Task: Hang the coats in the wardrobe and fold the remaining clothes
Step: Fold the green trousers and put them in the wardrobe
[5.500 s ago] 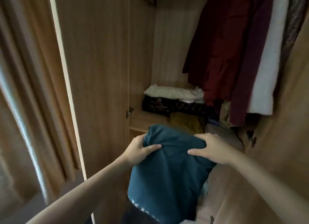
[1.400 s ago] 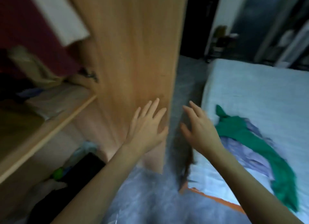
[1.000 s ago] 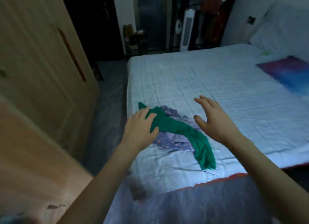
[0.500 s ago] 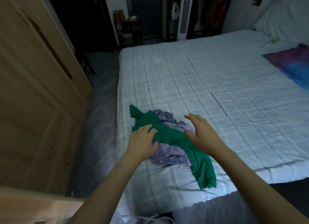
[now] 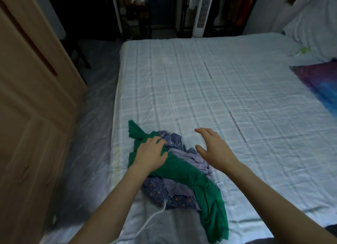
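Note:
A green garment [image 5: 193, 178] lies crumpled across a small heap on the near left of the bed. Under it are a dark blue patterned garment [image 5: 158, 191] and a pale lilac one [image 5: 189, 157]. My left hand [image 5: 150, 155] rests flat on the green garment's upper part, fingers straight. Just right of the heap, my right hand [image 5: 212, 149] hovers with its fingers spread and holds nothing. The wooden wardrobe [image 5: 27, 101] stands to the left, and its inside is out of sight.
The bed [image 5: 228, 90] has a pale checked sheet. A purple and blue cloth [image 5: 322, 81] lies at its right edge, with a white pillow [image 5: 313, 26] behind. A white cable [image 5: 151, 223] runs near the front edge. A white tower fan [image 5: 201, 12] stands beyond the bed.
I have turned from the wardrobe, where both hands held a teal folded garment, to the bed. Both empty hands came down to the heap, and the left one now rests on the green garment.

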